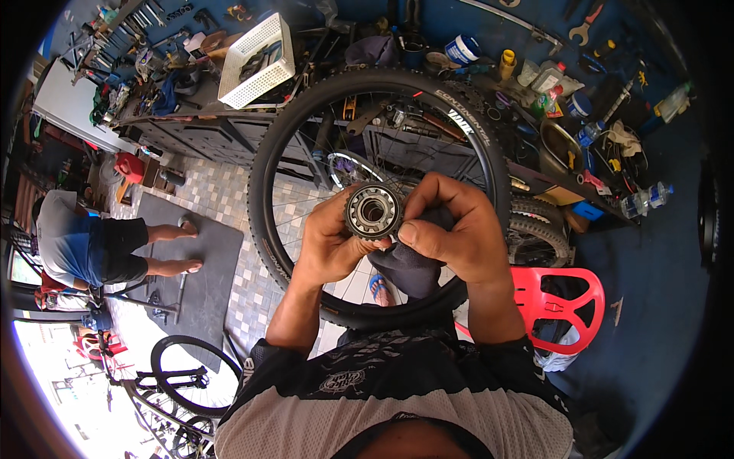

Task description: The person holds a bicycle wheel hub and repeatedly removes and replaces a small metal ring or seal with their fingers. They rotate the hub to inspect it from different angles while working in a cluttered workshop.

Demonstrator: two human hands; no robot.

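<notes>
Looking down through the head camera, a toothed freewheel sprocket (373, 212) is held up at chest height, right in front of a knobby bike wheel (380, 195) standing behind it. The left hand (327, 245) is wrapped around the sprocket's left side, fingers curled tight on its rim. The right hand (451, 226) is pinched together on a dark rag (409, 268), pressed against the sprocket's right edge. A red plastic chair (558, 302) is seen lower right, a cluttered workbench (199, 115) behind.
</notes>
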